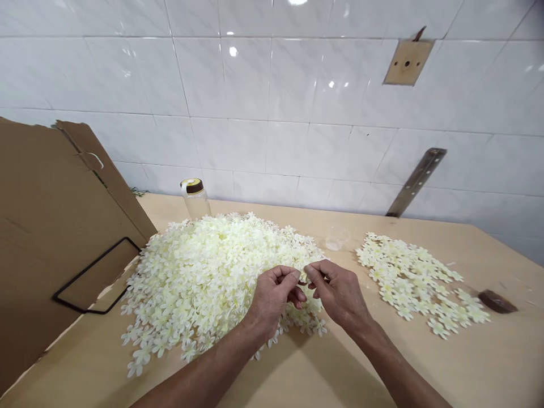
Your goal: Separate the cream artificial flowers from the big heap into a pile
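Observation:
A large heap of cream-white fabric flowers (204, 272) lies on the wooden table (306, 368). Over its right edge my left hand (272, 297) and my right hand (338, 292) meet, fingertips pinched together on one small flower (303, 276) held between them. A smaller, flatter spread of the same flowers (416, 283) lies to the right of my hands.
A cardboard box flap (46, 238) with a black rectangle outline stands at the left. A clear bottle with a brown-and-white cap (194, 197) is behind the heap. A small clear cup (336, 238) sits between the piles. A dark brown block (497, 301) lies far right. White tiled wall behind.

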Action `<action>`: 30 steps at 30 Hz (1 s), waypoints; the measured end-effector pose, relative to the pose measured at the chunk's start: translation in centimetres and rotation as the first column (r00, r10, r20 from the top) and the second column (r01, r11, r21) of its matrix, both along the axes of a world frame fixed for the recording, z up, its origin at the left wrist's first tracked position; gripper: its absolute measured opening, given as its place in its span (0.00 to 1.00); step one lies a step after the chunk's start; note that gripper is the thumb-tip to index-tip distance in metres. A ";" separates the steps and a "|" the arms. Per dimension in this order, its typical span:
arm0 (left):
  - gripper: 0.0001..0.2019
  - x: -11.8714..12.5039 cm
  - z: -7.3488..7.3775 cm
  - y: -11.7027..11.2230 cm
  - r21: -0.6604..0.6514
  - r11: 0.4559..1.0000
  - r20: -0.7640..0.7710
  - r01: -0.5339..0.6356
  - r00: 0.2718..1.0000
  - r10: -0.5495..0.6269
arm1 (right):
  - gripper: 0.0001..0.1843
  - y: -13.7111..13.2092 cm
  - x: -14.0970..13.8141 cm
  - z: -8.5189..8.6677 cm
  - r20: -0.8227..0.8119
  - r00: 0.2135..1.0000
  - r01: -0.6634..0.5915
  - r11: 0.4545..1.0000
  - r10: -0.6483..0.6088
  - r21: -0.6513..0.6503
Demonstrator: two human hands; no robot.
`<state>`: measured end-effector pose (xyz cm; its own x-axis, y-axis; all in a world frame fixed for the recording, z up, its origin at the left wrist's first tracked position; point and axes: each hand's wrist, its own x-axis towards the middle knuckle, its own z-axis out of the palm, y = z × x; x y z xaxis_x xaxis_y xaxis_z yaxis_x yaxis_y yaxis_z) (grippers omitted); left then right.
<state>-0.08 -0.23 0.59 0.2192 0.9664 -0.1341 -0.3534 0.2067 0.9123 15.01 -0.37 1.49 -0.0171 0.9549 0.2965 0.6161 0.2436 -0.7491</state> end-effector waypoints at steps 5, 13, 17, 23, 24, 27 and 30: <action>0.14 -0.1 -0.1 0.1 -0.007 1.000 0.003 -0.015 1.000 0.015 | 0.24 0.3 0.1 0.0 -0.300 0.954 -0.063 0.971 -0.009 -0.230; 0.15 -0.2 -0.9 0.5 0.012 1.000 0.001 -0.017 1.000 0.017 | 0.22 1.6 1.5 -0.6 -0.701 0.708 -0.175 0.939 -0.089 -0.296; 0.15 -0.2 -0.9 0.5 0.019 1.000 -0.007 -0.014 1.000 0.014 | 0.22 1.8 1.8 -0.8 -0.730 0.673 -0.171 0.935 -0.119 -0.310; 0.14 -0.1 -0.7 0.4 0.016 1.000 -0.035 -0.007 0.999 0.008 | 0.21 1.7 1.9 -0.8 -0.494 0.860 0.038 0.981 -0.128 -0.189; 0.14 -0.1 -0.7 0.4 0.018 1.000 -0.039 -0.008 0.999 0.009 | 0.21 1.6 1.9 -0.7 -0.404 0.906 0.070 0.987 -0.124 -0.146; 0.14 0.0 -0.8 0.4 0.022 0.999 -0.051 -0.028 0.998 0.029 | 0.19 1.1 1.6 -0.4 -0.181 0.982 0.057 0.998 -0.050 0.032; 0.14 -0.1 -0.8 0.4 0.020 0.998 -0.062 -0.057 0.996 0.058 | 0.13 0.7 1.2 -0.3 -0.040 0.997 -0.054 0.975 0.064 0.215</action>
<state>-0.14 0.18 -0.16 0.1550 0.9796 -0.1278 -0.3064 0.1706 0.9365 16.24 0.28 1.18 -0.0529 0.8673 0.4950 0.5617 0.4357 -0.7033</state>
